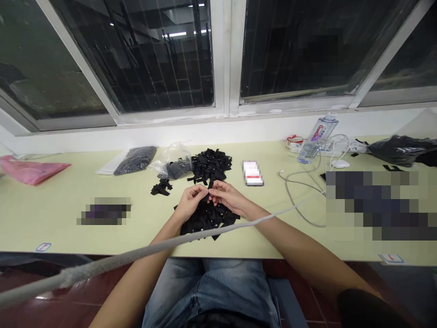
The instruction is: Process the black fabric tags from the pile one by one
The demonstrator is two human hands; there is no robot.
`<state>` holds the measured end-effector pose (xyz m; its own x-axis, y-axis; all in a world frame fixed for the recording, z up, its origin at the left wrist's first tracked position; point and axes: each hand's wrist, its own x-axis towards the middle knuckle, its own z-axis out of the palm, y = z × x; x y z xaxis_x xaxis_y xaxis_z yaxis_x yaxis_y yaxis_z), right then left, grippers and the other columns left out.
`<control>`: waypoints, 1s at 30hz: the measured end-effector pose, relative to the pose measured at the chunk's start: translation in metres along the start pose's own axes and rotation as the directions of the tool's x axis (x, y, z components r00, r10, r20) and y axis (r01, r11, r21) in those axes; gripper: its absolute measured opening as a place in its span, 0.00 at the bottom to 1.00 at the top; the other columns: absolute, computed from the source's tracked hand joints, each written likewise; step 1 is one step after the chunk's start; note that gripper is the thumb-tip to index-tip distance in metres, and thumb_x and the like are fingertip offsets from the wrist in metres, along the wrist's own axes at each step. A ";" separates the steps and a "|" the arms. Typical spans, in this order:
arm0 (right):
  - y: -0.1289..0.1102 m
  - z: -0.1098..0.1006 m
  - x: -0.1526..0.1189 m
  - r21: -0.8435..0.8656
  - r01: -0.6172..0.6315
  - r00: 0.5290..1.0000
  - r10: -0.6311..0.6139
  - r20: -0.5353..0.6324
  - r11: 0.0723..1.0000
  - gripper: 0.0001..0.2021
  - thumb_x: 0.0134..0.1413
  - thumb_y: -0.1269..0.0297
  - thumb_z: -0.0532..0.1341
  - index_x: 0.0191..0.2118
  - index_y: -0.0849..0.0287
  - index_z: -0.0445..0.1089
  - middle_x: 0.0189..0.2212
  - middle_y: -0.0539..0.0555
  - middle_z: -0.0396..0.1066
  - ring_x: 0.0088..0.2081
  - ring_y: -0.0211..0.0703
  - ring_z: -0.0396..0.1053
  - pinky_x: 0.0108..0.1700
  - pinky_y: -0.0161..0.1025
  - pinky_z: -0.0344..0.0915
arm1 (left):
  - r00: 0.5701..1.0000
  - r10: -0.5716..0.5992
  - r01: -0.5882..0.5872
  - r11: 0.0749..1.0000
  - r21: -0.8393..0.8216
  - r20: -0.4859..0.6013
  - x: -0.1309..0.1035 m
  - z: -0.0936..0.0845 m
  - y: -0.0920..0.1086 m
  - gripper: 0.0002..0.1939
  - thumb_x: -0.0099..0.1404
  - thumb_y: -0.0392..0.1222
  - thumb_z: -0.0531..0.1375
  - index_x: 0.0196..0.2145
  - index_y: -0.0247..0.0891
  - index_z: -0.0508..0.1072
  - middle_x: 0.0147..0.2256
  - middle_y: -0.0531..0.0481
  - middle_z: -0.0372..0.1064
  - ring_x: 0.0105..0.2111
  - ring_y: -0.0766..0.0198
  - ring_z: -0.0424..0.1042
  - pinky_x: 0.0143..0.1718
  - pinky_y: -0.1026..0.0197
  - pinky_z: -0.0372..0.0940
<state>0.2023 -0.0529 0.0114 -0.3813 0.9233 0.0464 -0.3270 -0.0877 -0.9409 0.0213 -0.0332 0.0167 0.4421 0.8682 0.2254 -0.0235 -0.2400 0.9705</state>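
Note:
My left hand (192, 199) and my right hand (226, 197) meet over the table, fingertips pinched together on a small black fabric strip (210, 185). Part of the strip is hidden by the fingers. Right below them lies a pile of black strips (208, 224), some with small shiny spots. Beyond the hands is a second heap of black strips (211, 164). To its left a clear plastic bag (175, 161) holds small dark pieces, and a little cluster of black strips (161, 187) lies in front of the bag.
A filled dark bag (135, 159) and pink plastic (34, 169) lie on the left of the table (150, 232). Right of the heaps are a phone (253, 173), a tilted water bottle (318, 136) and looping cables (290, 187). A grey cord (164, 246) crosses in front of my forearms.

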 end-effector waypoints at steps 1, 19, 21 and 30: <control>0.000 0.000 0.001 -0.004 0.009 1.000 -0.009 -0.013 1.000 0.17 0.50 0.51 0.69 0.35 0.58 0.66 0.28 0.49 0.72 0.29 0.35 0.67 0.32 0.33 0.62 | 1.000 -0.001 0.001 1.000 0.005 -0.001 0.000 0.000 0.000 0.14 0.66 0.49 0.62 0.32 0.35 0.75 0.29 0.50 0.72 0.30 0.63 0.70 0.37 0.61 0.65; 0.001 -0.004 0.006 -0.365 0.164 0.956 -0.238 -0.169 0.917 0.09 0.55 0.57 0.63 0.36 0.56 0.77 0.41 0.53 0.72 0.36 0.37 0.69 0.39 0.36 0.66 | 0.987 0.041 -0.024 0.994 0.105 -0.159 0.006 -0.005 -0.016 0.14 0.61 0.44 0.64 0.43 0.36 0.78 0.36 0.47 0.76 0.33 0.64 0.71 0.37 0.62 0.65; 0.001 -0.003 0.005 -0.361 0.176 0.953 -0.251 -0.173 0.916 0.11 0.55 0.55 0.64 0.38 0.56 0.77 0.40 0.53 0.73 0.37 0.38 0.69 0.40 0.36 0.66 | 0.984 0.059 -0.039 0.993 0.114 -0.170 0.006 -0.006 -0.015 0.12 0.61 0.43 0.64 0.42 0.36 0.77 0.34 0.48 0.75 0.30 0.66 0.69 0.36 0.63 0.65; -0.013 -0.011 -0.005 0.172 0.022 0.988 -0.048 0.148 0.985 0.36 0.46 0.23 0.54 0.18 0.57 0.57 0.15 0.46 0.53 0.19 0.33 0.50 0.22 0.35 0.55 | 0.976 0.030 0.000 0.990 0.139 -0.215 0.005 -0.008 -0.014 0.11 0.64 0.44 0.60 0.39 0.35 0.79 0.38 0.46 0.76 0.30 0.66 0.69 0.36 0.62 0.64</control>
<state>0.2180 -0.0518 0.0198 -0.4888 0.8610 0.1404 -0.4788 -0.1302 -0.8682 0.0166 -0.0219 0.0051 0.2376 0.9338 0.2676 0.1016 -0.2979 0.9492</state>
